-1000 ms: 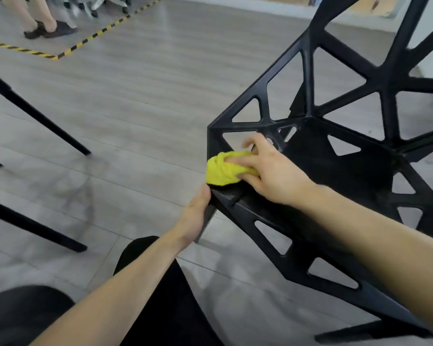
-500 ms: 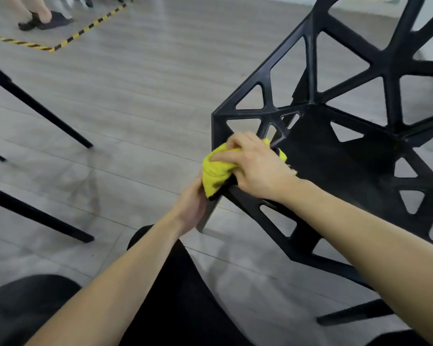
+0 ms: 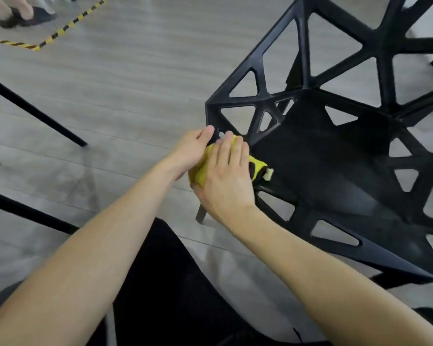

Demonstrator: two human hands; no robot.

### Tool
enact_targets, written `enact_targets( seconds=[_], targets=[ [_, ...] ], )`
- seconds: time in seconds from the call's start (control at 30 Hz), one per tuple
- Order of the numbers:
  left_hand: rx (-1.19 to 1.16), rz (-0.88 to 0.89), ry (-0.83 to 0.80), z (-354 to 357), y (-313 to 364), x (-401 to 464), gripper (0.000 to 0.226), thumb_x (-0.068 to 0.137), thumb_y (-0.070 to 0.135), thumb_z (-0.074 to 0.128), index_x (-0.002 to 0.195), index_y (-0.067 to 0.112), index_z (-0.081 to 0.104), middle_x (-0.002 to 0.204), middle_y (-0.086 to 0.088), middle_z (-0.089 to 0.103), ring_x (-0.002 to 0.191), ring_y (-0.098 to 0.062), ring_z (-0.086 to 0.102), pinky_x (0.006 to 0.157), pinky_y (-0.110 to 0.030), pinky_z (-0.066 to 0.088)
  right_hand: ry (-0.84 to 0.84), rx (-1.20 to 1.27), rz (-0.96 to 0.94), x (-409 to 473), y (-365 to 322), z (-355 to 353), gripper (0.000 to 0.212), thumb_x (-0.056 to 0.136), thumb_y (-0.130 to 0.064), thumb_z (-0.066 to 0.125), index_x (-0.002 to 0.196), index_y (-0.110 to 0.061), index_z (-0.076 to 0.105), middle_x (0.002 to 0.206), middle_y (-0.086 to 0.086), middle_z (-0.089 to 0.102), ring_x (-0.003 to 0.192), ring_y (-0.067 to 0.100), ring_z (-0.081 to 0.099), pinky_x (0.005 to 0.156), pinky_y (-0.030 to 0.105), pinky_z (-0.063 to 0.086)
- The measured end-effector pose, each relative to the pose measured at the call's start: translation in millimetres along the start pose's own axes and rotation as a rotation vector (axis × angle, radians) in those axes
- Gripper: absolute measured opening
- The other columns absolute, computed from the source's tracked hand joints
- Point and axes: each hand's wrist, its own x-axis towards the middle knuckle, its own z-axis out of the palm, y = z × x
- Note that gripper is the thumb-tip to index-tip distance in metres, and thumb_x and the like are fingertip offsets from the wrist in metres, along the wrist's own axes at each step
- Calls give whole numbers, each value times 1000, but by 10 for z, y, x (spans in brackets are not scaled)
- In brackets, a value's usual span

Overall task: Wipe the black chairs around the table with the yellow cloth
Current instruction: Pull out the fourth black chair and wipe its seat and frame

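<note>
At the front left corner of the black chair point(image 3: 335, 156), both hands meet on the frame. The right hand point(image 3: 225, 181) lies over the yellow cloth point(image 3: 198, 171), its fingers curved around the cloth and pressing it on the corner bar, so the cloth sits between the palm and the chair edge (one small end of it comes out on the seat side, near a pale label). The left hand point(image 3: 190, 148) holds the same corner from the outer side, the thumb on top of the bar; it seems to grip the frame and maybe also touch the cloth, but the overlap of the hands makes this hard to tell.

I judge that the wiping is at the corner and most of the open frame is not yet done. Some risks from here: the bunched cloth can slip out of the palm on the narrow bars, a loose end can catch in a triangular opening, and a strong push may move the light chair on the smooth floor point(image 3: 115, 96) if the left hand lets go
</note>
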Motion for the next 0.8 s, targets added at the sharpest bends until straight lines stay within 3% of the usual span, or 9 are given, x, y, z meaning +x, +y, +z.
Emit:
enact_targets(
  seconds=[0.03, 0.13, 0.23, 0.3, 0.4, 0.5, 0.57, 0.7, 0.8],
  targets=[
    [42, 9, 7, -39, 12, 1, 43, 115, 45, 42, 105, 21, 77, 104, 9, 78, 101, -10, 71, 93, -34, 54, 16, 0, -14, 67, -82, -11, 93, 103, -59, 43, 160, 11, 23, 166, 39, 20, 153, 57, 23, 126, 64, 18],
    [10, 15, 7, -48, 25, -43, 45, 117, 39, 43, 82, 20, 65, 76, 11, 70, 72, -12, 67, 71, -37, 55, 119, 57, -124, -132, 319, 14, 89, 94, -58, 56, 162, -5, 36, 172, 24, 22, 161, 42, 17, 130, 59, 13],
    [-102, 13, 1, 56, -62, -62, 43, 117, 38, 41, 94, 18, 72, 98, -5, 81, 85, -25, 78, 76, -45, 65, 239, 132, -38, -917, 1079, 17, 85, 83, -65, 65, 155, -20, 53, 164, 21, 37, 157, 42, 27, 128, 63, 15],
    [-71, 39, 83, 104, -113, -75, 48, 116, 44, 41, 98, 14, 73, 100, -10, 80, 84, -24, 75, 74, -44, 65, 258, 152, 59, -1126, 1253, 48, 83, 83, -63, 66, 151, -16, 57, 145, 20, 50, 140, 46, 43, 123, 63, 24],
    [-54, 79, 122, 160, -141, -95, 51, 113, 46, 41, 101, 5, 69, 92, -12, 74, 80, -24, 66, 69, -44, 59, 198, 111, 80, -657, 798, 90, 89, 89, -70, 54, 150, -4, 52, 136, 22, 53, 134, 46, 46, 123, 59, 25],
    [13, 106, 158, 154, -160, -132, 48, 107, 49, 47, 89, 7, 62, 77, 3, 61, 72, -19, 54, 70, -40, 45, 185, 82, 10, -36, 256, 100, 90, 91, -68, 52, 154, -3, 45, 146, 25, 48, 145, 46, 38, 124, 57, 23],
    [28, 112, 180, 147, -174, -141, 45, 108, 46, 49, 84, 9, 55, 72, 3, 50, 68, -16, 44, 67, -38, 37, 212, 87, -22, 21, 220, 128, 91, 91, -60, 57, 159, -4, 36, 156, 26, 44, 152, 43, 33, 126, 57, 20],
    [-75, 70, 118, 338, -129, -137, 38, 116, 32, 44, 104, 8, 71, 96, 2, 77, 77, -14, 72, 67, -38, 63, 296, 62, -213, -592, 937, 271, 81, 89, -50, 69, 154, -9, 46, 166, 19, 39, 159, 37, 27, 129, 60, 15],
    [-107, 86, 84, 724, 57, -33, 37, 117, 28, 42, 106, 8, 70, 98, 0, 77, 79, -13, 72, 68, -36, 65, 322, 57, -157, -821, 1656, 299, 78, 86, -59, 72, 153, -23, 55, 166, 17, 39, 159, 38, 28, 127, 67, 15]
  ],
)
